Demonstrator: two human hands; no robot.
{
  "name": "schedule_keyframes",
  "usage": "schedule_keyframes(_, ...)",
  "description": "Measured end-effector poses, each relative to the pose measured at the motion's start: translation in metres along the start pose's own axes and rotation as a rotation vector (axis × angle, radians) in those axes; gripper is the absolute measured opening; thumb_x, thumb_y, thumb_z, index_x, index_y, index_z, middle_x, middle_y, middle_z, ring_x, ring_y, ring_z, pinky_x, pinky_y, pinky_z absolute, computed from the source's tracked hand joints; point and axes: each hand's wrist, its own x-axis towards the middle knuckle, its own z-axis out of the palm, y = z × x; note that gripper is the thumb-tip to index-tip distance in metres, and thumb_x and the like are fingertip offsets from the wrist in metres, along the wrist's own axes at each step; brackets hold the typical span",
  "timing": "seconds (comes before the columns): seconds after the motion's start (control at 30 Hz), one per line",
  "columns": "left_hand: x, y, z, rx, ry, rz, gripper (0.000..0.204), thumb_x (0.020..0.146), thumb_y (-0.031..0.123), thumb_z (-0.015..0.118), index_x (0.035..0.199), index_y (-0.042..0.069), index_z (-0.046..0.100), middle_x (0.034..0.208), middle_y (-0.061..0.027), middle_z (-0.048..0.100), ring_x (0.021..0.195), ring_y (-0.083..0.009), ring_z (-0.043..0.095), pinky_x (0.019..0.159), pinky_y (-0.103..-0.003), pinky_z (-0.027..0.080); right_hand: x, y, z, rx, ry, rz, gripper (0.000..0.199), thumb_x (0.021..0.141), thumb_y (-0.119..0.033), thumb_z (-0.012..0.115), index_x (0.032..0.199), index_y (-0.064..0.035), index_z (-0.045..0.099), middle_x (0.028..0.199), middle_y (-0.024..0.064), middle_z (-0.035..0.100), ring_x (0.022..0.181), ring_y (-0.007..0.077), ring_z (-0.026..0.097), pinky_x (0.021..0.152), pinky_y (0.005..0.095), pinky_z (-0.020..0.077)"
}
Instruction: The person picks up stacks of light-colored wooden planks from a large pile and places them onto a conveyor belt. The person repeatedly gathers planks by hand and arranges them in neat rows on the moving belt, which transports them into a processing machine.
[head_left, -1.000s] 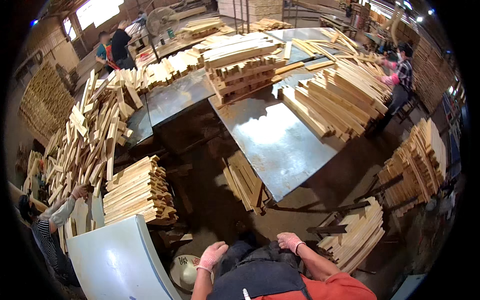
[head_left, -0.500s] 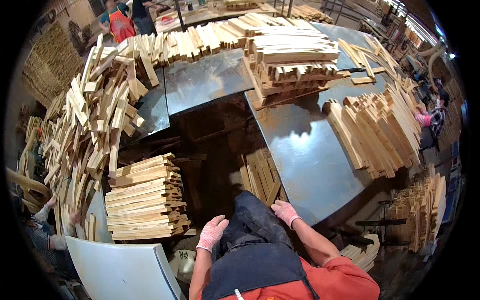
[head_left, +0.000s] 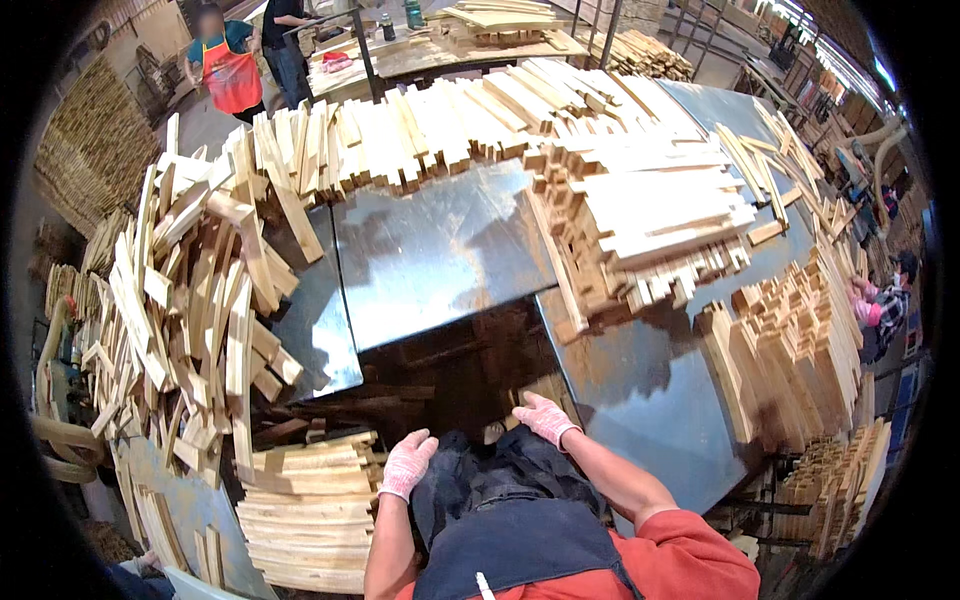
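My left hand [head_left: 408, 463], in a pink and white knit glove, hovers beside my dark apron [head_left: 515, 535]. Its fingers are loosely stretched and nothing shows in them. It is nearest to the neat stack of wood strips [head_left: 310, 525] on the left. My right hand [head_left: 546, 418], gloved alike, hangs by the near edge of the metal table [head_left: 640, 400], fingers apart and with no piece visible in it. A few boards [head_left: 550, 390] low in the gap are partly hidden behind that hand.
A jumbled heap of wood sticks [head_left: 190, 290] rises on the left. Across the back runs a row of strips [head_left: 420, 135]. A layered stack [head_left: 660, 210] and leaning strips [head_left: 790, 350] occupy the right. One co-worker in an orange apron [head_left: 230, 80] stands far left; another person [head_left: 885, 305] is at right.
My view has shifted, with the tables and stacks now lower in the picture. Both hands have moved slightly left, and the right hand has come forward of the apron, away from the board near its fingertips.
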Motion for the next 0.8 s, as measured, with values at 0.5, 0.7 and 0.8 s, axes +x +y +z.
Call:
schedule_keyframes(0.5, 0.464, 0.104, -0.149, -0.691, 0.140, 0.011, 0.090, 0.094, 0.026, 0.078, 0.161, -0.010, 0.031, 0.162, -0.0296, 0.043, 0.151, -0.0361, 0.044, 0.123, -0.042, 0.036, 0.372, -0.289, -0.105, -0.224, 0.337, -0.025, 0.121, 0.082, -0.046, 0.087, 0.170, -0.0029, 0.015, 0.170, 0.0254, 0.032, 0.157, 0.0382, 0.033, 0.128, 0.0406, 0.0301)
schedule_keyframes(0.7, 0.649, 0.154, -0.212, -0.786, 0.293, 0.182, 0.089, 0.095, 0.019, 0.076, 0.165, -0.005, 0.026, 0.163, -0.0283, 0.040, 0.148, -0.0339, 0.043, 0.121, -0.039, 0.036, 0.505, -0.380, -0.165, -0.330, 0.518, -0.146, 0.124, 0.079, -0.041, 0.089, 0.169, -0.0006, 0.015, 0.172, 0.0276, 0.025, 0.160, 0.0390, 0.025, 0.131, 0.0411, 0.0257)
schedule_keyframes(0.8, 0.715, 0.173, -0.227, -0.689, 0.443, 0.229, 0.084, 0.093, 0.021, 0.079, 0.161, -0.003, 0.036, 0.152, -0.0234, 0.052, 0.134, -0.0265, 0.055, 0.111, -0.036, 0.046, 0.559, -0.410, -0.188, -0.392, 0.538, -0.181, 0.125, 0.079, -0.040, 0.089, 0.170, -0.0024, 0.013, 0.172, 0.0276, 0.023, 0.161, 0.0399, 0.022, 0.131, 0.0413, 0.0256)
